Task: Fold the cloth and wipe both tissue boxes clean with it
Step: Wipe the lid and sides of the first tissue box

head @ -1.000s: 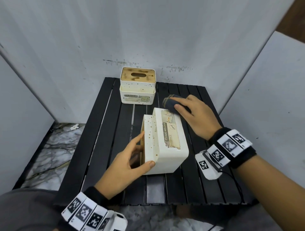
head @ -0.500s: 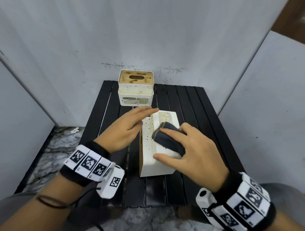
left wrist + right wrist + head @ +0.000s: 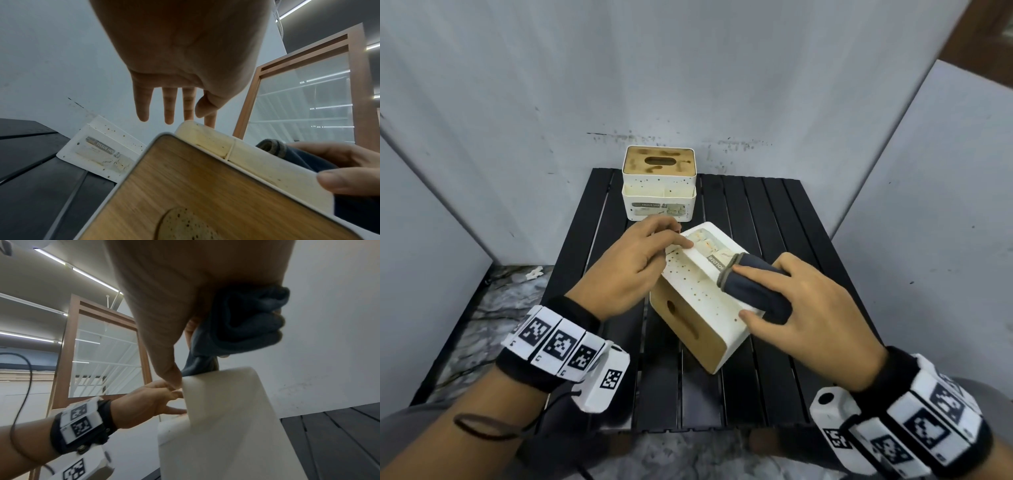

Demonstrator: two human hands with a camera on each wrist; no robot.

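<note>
The near tissue box (image 3: 698, 301) lies on its side on the black slatted table (image 3: 774, 212), white and speckled, its wooden lid (image 3: 205, 186) facing near-left. My right hand (image 3: 750, 294) grips a folded dark cloth (image 3: 753, 291) and presses it on the box's upper face, thumb on the near edge. In the right wrist view the cloth (image 3: 242, 324) is bunched under the fingers above the box (image 3: 226, 426). My left hand (image 3: 671, 246) touches the box's far-left edge with straight fingers (image 3: 169, 113). The second tissue box (image 3: 659, 192) stands upright at the back, its wooden top stained.
White panels wall the table on the left, back and right. Marble floor (image 3: 493, 298) shows beyond the table's left edge. The table's front edge lies just below my wrists. Bare slats lie right of the near box.
My right hand slid the cloth from the box's far end towards me. My left hand went from the box's near side to its far-left edge. The box has turned, its wooden lid now showing.
</note>
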